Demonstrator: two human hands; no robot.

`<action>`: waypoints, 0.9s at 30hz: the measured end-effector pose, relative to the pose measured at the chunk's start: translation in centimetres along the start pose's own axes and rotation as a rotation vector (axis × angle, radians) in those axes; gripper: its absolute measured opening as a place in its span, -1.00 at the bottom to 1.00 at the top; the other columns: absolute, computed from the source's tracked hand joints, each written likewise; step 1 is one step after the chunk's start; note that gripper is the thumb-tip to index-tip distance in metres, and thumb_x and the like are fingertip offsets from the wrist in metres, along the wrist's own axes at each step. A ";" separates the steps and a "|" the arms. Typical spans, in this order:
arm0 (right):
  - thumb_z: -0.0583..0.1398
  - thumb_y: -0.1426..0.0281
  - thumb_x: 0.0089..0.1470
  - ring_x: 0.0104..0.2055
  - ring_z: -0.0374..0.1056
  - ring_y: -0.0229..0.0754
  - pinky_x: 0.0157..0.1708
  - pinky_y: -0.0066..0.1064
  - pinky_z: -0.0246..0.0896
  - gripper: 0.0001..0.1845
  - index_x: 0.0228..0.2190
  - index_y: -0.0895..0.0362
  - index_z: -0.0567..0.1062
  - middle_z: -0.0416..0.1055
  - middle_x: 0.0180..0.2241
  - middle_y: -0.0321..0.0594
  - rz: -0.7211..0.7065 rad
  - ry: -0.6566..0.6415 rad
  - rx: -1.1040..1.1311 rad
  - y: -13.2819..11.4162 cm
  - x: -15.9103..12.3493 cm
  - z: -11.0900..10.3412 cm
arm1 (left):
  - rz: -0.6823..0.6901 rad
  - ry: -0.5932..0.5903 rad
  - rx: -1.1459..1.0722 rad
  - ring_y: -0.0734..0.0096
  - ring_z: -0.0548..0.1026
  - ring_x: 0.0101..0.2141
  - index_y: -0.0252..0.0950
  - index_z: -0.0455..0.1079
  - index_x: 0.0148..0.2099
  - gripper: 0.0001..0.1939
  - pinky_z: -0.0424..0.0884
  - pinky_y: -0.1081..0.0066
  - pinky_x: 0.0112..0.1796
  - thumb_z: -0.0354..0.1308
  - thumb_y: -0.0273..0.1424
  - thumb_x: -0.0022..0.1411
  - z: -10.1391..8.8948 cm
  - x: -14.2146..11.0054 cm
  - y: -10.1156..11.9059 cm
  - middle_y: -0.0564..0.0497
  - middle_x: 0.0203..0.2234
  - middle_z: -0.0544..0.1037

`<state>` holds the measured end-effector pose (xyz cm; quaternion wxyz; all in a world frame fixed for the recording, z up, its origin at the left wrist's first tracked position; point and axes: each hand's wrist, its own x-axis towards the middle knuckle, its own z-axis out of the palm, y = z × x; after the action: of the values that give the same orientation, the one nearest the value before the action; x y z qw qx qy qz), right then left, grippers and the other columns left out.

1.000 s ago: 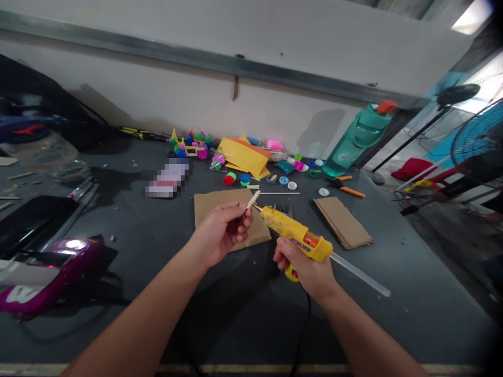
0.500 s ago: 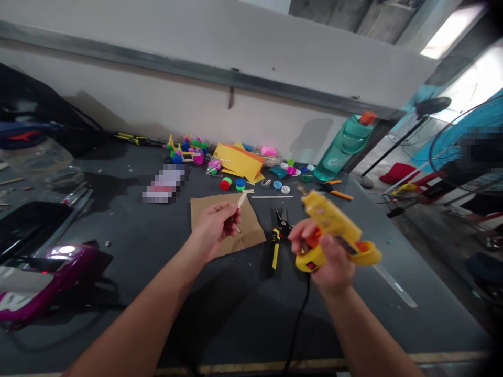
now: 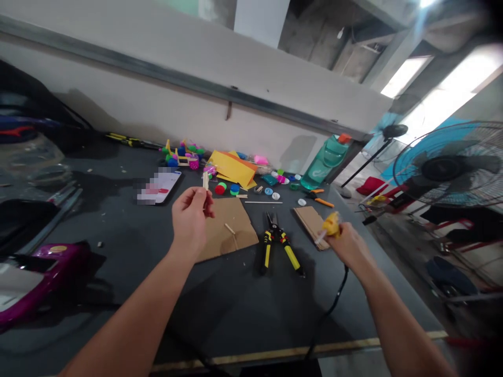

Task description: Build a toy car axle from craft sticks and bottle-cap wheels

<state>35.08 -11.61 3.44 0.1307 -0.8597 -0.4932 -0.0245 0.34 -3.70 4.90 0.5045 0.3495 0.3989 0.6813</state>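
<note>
Pinched upright in my left hand (image 3: 191, 214) is a small pale wooden stick piece (image 3: 205, 180), above the left part of a brown cardboard sheet (image 3: 230, 230). A short wooden stick (image 3: 229, 228) lies on that sheet. My right hand (image 3: 351, 245) is wrapped round a yellow glue gun (image 3: 332, 224), mostly hidden by the hand, with its clear glue stick (image 3: 320, 238) showing toward the left. Beneath it lies a stack of cardboard (image 3: 308, 220). Between my hands, yellow-and-black pliers (image 3: 276, 238) rest with their handles spread.
Along the back lie yellow paper sheets (image 3: 230, 167), coloured bottle caps (image 3: 220, 188) and a thin white stick (image 3: 263, 202). A teal bottle (image 3: 326, 162) and orange-handled pliers (image 3: 323, 201) are at back right. A phone (image 3: 159, 187) and purple device (image 3: 51, 277) sit left; a fan (image 3: 444, 167) stands right.
My right hand has moved right with the glue gun and turned it, uncovering the pliers and cardboard stack. My left hand has shifted left and up with the stick piece. The view has swung right.
</note>
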 end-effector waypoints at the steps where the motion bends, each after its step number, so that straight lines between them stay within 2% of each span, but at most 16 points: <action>1: 0.19 0.13 -0.09 -0.33 0.38 0.00 -0.46 -0.32 0.18 -0.67 -0.39 0.13 0.33 0.42 -0.40 -0.05 -0.032 -0.055 -0.104 0.4 0.2 0.9 | 0.009 -0.001 0.001 0.59 0.26 -0.63 -0.26 0.35 -0.49 -0.87 0.22 0.55 -0.63 0.14 -0.37 0.09 0.0 0.1 0.0 0.12 -0.60 0.36; 5: 0.15 0.12 -0.01 -0.19 0.37 0.05 -0.31 -0.30 0.22 -0.66 -0.34 0.14 0.35 0.42 -0.28 0.06 -0.109 -0.148 -0.210 1.0 0.2 3.1 | -0.010 -0.015 0.002 0.59 0.25 -0.64 -0.28 0.35 -0.50 -0.86 0.21 0.56 -0.64 0.15 -0.38 0.07 -0.2 0.4 -0.3 0.12 -0.62 0.34; 7: 0.16 0.13 0.01 -0.16 0.36 0.07 -0.25 -0.28 0.22 -0.65 -0.32 0.18 0.38 0.42 -0.26 0.09 -0.152 -0.182 -0.272 0.8 0.0 2.8 | -0.030 -0.015 0.002 0.60 0.25 -0.65 -0.28 0.35 -0.51 -0.86 0.21 0.56 -0.64 0.14 -0.40 0.07 -0.3 0.5 -0.4 0.12 -0.63 0.34; 9: 0.17 0.16 0.01 -0.15 0.36 0.09 -0.22 -0.24 0.20 -0.62 -0.27 0.23 0.41 0.41 -0.24 0.11 -0.190 -0.161 -0.328 -0.3 -0.4 1.7 | -0.038 -0.011 0.010 0.60 0.24 -0.66 -0.29 0.35 -0.51 -0.87 0.21 0.56 -0.65 0.14 -0.41 0.07 -0.3 0.6 -0.5 0.12 -0.63 0.34; 11: 0.16 0.18 0.03 -0.15 0.35 0.09 -0.20 -0.21 0.19 -0.61 -0.19 0.22 0.43 0.41 -0.22 0.09 -0.251 -0.061 -0.302 -2.8 -1.1 0.3 | -0.034 -0.018 0.024 0.60 0.24 -0.66 -0.29 0.35 -0.51 -0.86 0.21 0.56 -0.65 0.13 -0.41 0.08 -0.3 0.6 -0.6 0.12 -0.63 0.34; 13: 0.10 0.28 0.10 -0.10 0.33 0.02 -0.14 -0.24 0.16 -0.70 -0.16 0.16 0.43 0.43 -0.20 0.00 -0.424 0.027 -0.120 -6.5 -2.3 -0.6 | -0.027 -0.045 0.052 0.60 0.25 -0.66 -0.29 0.35 -0.50 -0.86 0.22 0.56 -0.65 0.13 -0.39 0.08 -0.3 0.5 -0.8 0.12 -0.63 0.34; 14: 0.07 0.31 0.14 -0.12 0.34 -0.05 -0.14 -0.29 0.16 -0.74 -0.18 0.12 0.44 0.45 -0.21 -0.08 -0.524 -0.001 0.005 -8.7 -2.9 -0.7 | -0.027 -0.061 0.074 0.60 0.25 -0.66 -0.29 0.35 -0.50 -0.85 0.23 0.56 -0.64 0.13 -0.38 0.09 -0.2 0.5 -0.9 0.12 -0.64 0.34; 16: 0.02 0.36 0.17 -0.20 0.37 -0.16 -0.20 -0.38 0.18 -0.78 -0.26 0.09 0.46 0.47 -0.27 -0.19 -0.716 -0.150 0.170 -13.0 -4.0 -0.1 | -0.028 -0.095 0.124 0.60 0.26 -0.66 -0.29 0.35 -0.50 -0.85 0.23 0.57 -0.64 0.12 -0.37 0.09 -0.2 0.5 -1.1 0.13 -0.64 0.34; 17: 0.03 0.38 0.17 -0.21 0.37 -0.18 -0.22 -0.41 0.18 -0.79 -0.29 0.09 0.47 0.48 -0.28 -0.20 -0.767 -0.219 0.184 -14.9 -4.5 0.7 | -0.026 -0.114 0.147 0.60 0.26 -0.67 -0.30 0.34 -0.50 -0.85 0.23 0.57 -0.64 0.12 -0.38 0.09 -0.2 0.5 -1.2 0.13 -0.64 0.34; 20: 0.08 0.35 0.13 -0.23 0.39 -0.16 -0.28 -0.43 0.17 -0.81 -0.31 0.13 0.48 0.48 -0.30 -0.13 -0.822 -0.280 0.116 -19.1 -5.1 3.5 | -0.013 -0.160 0.195 0.62 0.25 -0.68 -0.31 0.33 -0.51 -0.84 0.20 0.58 -0.65 0.10 -0.40 0.09 -0.1 0.4 -1.4 0.13 -0.64 0.33; 24: 0.11 0.38 0.06 -0.33 0.42 -0.09 -0.37 -0.39 0.17 -0.82 -0.40 0.18 0.49 0.51 -0.38 -0.05 -0.814 -0.303 0.079 -21.0 -4.8 6.0 | -0.048 -0.201 0.224 0.63 0.25 -0.68 -0.33 0.30 -0.53 -0.82 0.17 0.60 -0.66 0.09 -0.40 0.09 0.2 0.1 -1.3 0.12 -0.65 0.33; 27: 0.14 0.39 0.01 -0.35 0.42 -0.11 -0.38 -0.40 0.17 -0.87 -0.42 0.16 0.48 0.51 -0.41 -0.10 -0.807 -0.297 0.105 -20.1 -4.4 5.8 | -0.103 -0.256 0.226 0.62 0.24 -0.68 -0.33 0.29 -0.54 -0.81 0.17 0.60 -0.66 0.08 -0.39 0.08 0.4 -0.1 -1.2 0.12 -0.67 0.31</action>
<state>15.12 -4.21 1.12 0.0818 -0.5841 -0.8040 0.0757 1.22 -3.50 3.98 0.5430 0.4667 0.4228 0.5555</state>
